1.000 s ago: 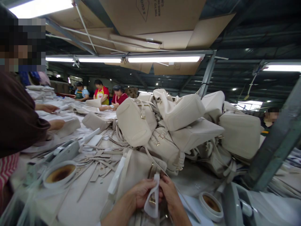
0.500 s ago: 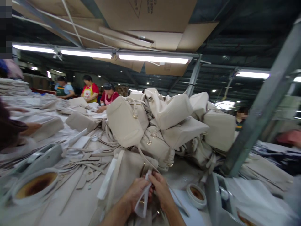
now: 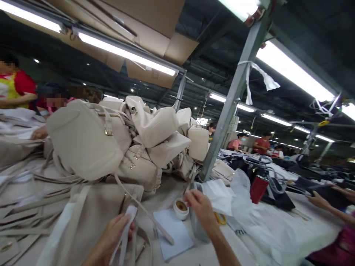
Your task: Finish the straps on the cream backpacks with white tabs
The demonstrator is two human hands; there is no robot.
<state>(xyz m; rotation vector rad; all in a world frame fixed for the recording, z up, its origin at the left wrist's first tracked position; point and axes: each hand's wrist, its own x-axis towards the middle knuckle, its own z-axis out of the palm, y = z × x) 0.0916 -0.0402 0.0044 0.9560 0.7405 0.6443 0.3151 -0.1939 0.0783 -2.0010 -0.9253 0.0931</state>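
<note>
My left hand [image 3: 118,229] is closed on a white strip [image 3: 129,221] that looks like thin wrapping material. It is at the front of a beige handbag [image 3: 102,207], whose strap hangs across it. My right hand [image 3: 201,208] is away from the bag, beside a small white jar [image 3: 181,214] with brown contents. Its fingers are curled together near the jar's rim, over a grey tape dispenser [image 3: 198,229]; anything between the fingertips is hidden. Under the jar lies a pale blue sheet [image 3: 173,236], and the end of a beige strap [image 3: 163,232] rests on it.
Beige handbags [image 3: 85,147] are piled ahead, with loose straps [image 3: 24,210] at left. A metal post [image 3: 230,96] stands right of the pile. Clear plastic [image 3: 255,218], yellow scissor handles [image 3: 220,218] and a red item [image 3: 258,189] lie at right. A co-worker's hands [image 3: 318,199] are at far right.
The view has swung right. My right hand has let go of the white strip and moved right to the small jar and tape dispenser. My left hand still holds the strip at the bag.
</note>
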